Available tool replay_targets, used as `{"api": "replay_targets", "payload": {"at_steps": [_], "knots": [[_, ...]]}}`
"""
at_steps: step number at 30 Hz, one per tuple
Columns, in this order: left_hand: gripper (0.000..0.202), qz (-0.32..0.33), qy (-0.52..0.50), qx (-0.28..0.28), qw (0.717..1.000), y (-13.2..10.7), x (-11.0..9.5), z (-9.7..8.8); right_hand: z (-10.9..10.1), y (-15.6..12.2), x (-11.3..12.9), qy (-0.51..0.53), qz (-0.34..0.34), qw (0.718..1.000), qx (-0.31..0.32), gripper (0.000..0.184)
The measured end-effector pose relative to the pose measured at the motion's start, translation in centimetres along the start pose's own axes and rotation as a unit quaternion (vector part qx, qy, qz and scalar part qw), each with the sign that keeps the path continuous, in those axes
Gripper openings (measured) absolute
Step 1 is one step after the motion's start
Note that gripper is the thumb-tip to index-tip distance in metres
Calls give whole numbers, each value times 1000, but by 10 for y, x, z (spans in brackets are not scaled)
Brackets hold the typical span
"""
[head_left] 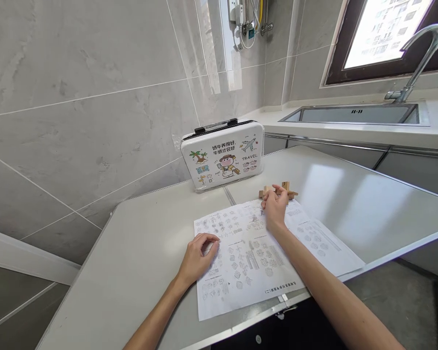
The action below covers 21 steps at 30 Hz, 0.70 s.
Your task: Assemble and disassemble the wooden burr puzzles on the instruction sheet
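Note:
My left hand point(199, 255) rests on the left edge of a large printed sheet point(255, 287), its fingers bent and the thumb apart from them, holding nothing. At the sheet's far edge, my right hand point(276, 208) is closed with curled fingers on a small cluster of notched wooden puzzle blocks point(285, 186). The fingers hide part of the blocks. One block stands up with a dark mark on it, and others lie to either side. Rows of small line drawings of interlocking shapes cover the creased sheet.
A white carry case point(224, 155) with cartoon prints and a black handle stands behind the sheet against the tiled wall. The pale table point(146, 233) has a seam down its middle. A counter with a sink point(354, 114) and a tap point(419, 63) lies at the back right.

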<state>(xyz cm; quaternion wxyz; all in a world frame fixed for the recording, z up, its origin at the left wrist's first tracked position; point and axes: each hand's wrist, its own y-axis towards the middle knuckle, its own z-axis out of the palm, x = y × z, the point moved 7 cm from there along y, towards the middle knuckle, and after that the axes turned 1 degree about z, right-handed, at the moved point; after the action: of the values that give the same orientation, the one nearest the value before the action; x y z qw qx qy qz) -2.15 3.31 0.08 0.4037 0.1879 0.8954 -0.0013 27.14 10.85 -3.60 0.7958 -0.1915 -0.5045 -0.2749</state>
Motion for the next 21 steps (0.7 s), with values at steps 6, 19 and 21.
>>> {"api": "replay_targets", "payload": {"at_steps": [6,19,21], "knots": [[19,0,-3,-1,1000,0,2,0,-10,8,-5,11,63,998,-29,46],[20,2,-9,-1,1000,0,2,0,-26,21,-17,-8,85,992,-93,23],[19,-2,-8,0,1000,0,3,0,-28,21,-17,0,81,991,-103,23]]}}
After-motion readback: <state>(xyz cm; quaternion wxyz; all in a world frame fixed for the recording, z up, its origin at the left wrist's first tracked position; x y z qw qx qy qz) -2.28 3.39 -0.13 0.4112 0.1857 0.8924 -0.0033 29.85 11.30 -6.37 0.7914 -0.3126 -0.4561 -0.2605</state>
